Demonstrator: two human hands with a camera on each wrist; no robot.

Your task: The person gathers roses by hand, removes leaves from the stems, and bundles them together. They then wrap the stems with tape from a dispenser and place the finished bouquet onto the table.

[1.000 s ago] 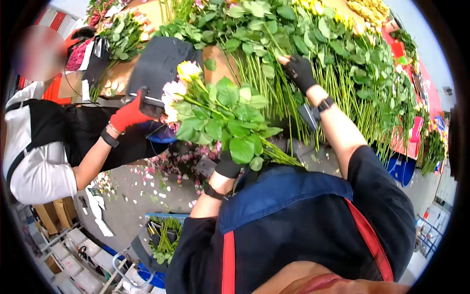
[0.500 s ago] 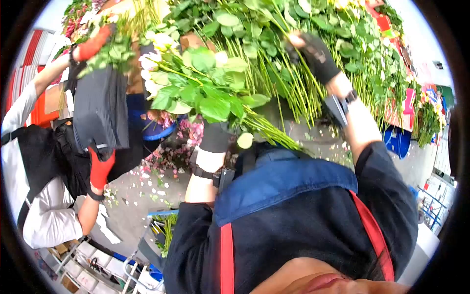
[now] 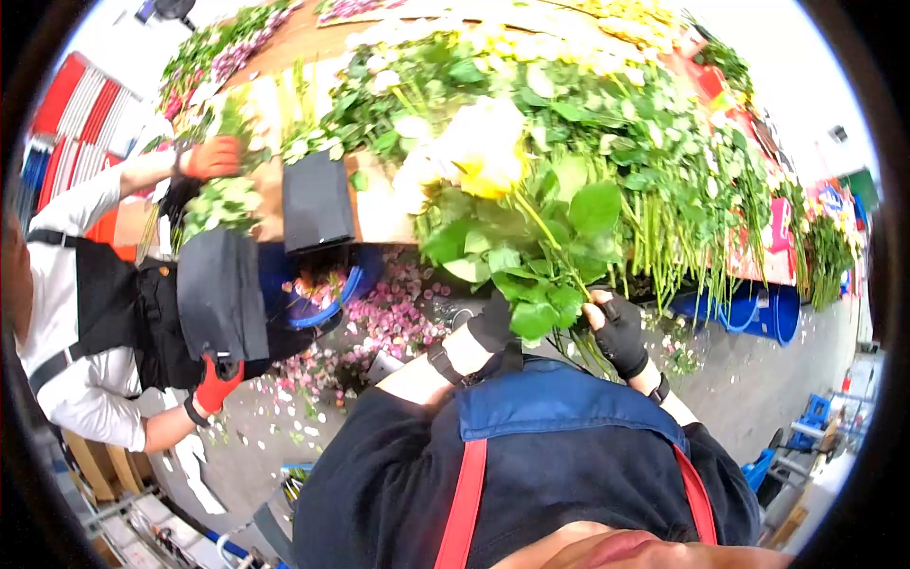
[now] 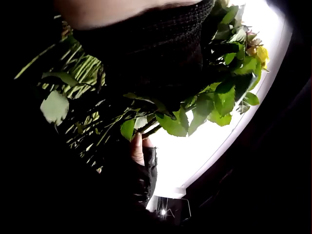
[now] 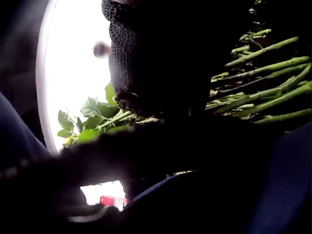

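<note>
A bunch of pale and yellow roses [image 3: 488, 156] with broad green leaves is held in front of the apron, blooms toward the table. My left hand [image 3: 493, 324], in a black fingerless glove, grips it from the left, its fingers mostly hidden behind leaves. My right hand [image 3: 620, 334], gloved the same way, pinches stems at the bunch's right side between thumb and fingers. In the left wrist view, a thumb [image 4: 138, 150] touches the stems under the leaves. Dark glove fabric [image 5: 141, 63] fills much of the right wrist view, beside green stems [image 5: 273, 78].
Rows of roses [image 3: 682, 209] lie on the table, stems over its near edge. A dark block-shaped object [image 3: 318, 201] sits at the table's edge. At left, a person in red gloves [image 3: 216, 384] holds another. Blue buckets [image 3: 777, 313] stand below; petals [image 3: 398, 313] litter the floor.
My right hand has come down from the flowers on the table to the bunch. The bunch has moved right. The other person has lifted a dark block and moved it to the left.
</note>
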